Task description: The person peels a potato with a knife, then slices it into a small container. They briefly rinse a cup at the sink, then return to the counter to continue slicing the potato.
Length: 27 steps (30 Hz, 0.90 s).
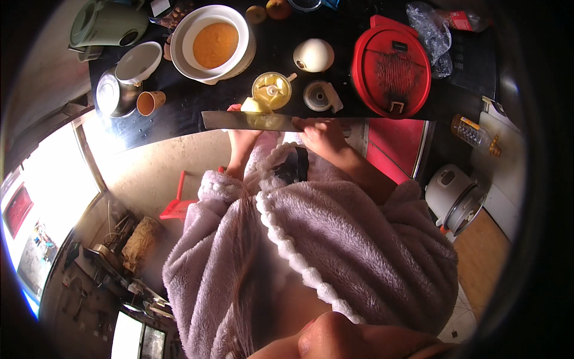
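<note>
My right hand [324, 138] grips a broad-bladed kitchen knife [226, 120], held level just off the table's near edge. Behind the blade, my left hand [242, 142] holds a pale yellow peeled piece of fruit or vegetable [254, 105]; the blade hides part of its fingers. Just beyond, a clear chopper bowl [272, 91] contains yellow pieces around a central post. Right of this bowl lies a round clear lid [317, 96] with a whitish flap or scrap at its side. A white rounded appliance part [314, 55] rests farther back.
On the dark table [179, 105] stand a white pot [178, 54] of orange mixture, a paper cup [151, 103], a steel bowl [107, 95], a grey-white bowl [140, 63] and a green kettle [110, 24]. A red appliance [390, 67] sits right. A rice cooker [452, 197] is lower right.
</note>
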Each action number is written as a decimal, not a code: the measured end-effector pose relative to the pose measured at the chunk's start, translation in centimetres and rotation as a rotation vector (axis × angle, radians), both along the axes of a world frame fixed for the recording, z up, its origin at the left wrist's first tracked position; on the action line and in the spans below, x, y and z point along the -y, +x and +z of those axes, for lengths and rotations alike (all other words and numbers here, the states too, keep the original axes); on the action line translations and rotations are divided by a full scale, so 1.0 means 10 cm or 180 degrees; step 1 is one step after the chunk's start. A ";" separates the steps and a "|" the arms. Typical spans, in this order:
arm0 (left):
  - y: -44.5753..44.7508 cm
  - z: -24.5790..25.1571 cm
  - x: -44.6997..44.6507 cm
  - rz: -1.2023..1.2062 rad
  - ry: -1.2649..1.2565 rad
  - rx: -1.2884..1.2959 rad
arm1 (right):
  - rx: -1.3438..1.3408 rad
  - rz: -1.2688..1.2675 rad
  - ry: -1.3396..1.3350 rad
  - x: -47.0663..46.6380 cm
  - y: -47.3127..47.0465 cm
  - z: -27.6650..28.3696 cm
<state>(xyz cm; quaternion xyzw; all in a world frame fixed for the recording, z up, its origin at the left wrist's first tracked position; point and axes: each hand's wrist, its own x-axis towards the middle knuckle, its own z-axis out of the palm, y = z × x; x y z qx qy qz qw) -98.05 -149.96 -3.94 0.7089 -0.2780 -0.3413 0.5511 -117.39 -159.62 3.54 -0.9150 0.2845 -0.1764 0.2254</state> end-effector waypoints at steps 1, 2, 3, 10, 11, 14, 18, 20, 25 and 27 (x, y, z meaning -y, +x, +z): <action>0.00 0.00 0.00 0.0041 0.0135 -0.0052 | 0.0050 -0.0006 -0.0019 0.00 0.01 -0.01; 0.01 0.01 0.00 -0.0048 0.0079 0.0022 | -0.0020 -0.0015 0.0010 -0.01 0.02 -0.02; 0.01 0.03 -0.02 -0.0137 0.0196 -0.0038 | -0.0088 -0.0025 0.0041 -0.02 0.02 -0.02; -0.09 0.12 0.03 0.0118 -0.0130 -0.1017 | -0.0320 -0.0114 0.0235 -0.09 0.06 -0.06; -0.08 0.13 0.03 -0.0029 -0.0043 -0.0806 | -0.0303 -0.0111 0.0228 -0.09 0.06 -0.07; -0.03 0.19 0.03 -0.0630 0.0400 0.0270 | -0.0257 -0.0100 0.0184 -0.07 0.09 -0.12; -0.04 0.25 0.08 -0.0217 0.0335 -0.0149 | -0.0334 -0.0077 0.0114 -0.09 0.10 -0.15; -0.01 0.30 0.08 -0.0550 0.0565 0.0249 | -0.0314 -0.0080 0.0106 -0.08 0.11 -0.15; -0.01 0.38 0.11 -0.0473 0.0525 0.0093 | -0.0304 -0.0136 0.0071 -0.08 0.14 -0.13; -0.01 0.38 0.11 -0.0525 0.0610 0.0204 | -0.0295 -0.0129 0.0065 -0.06 0.15 -0.13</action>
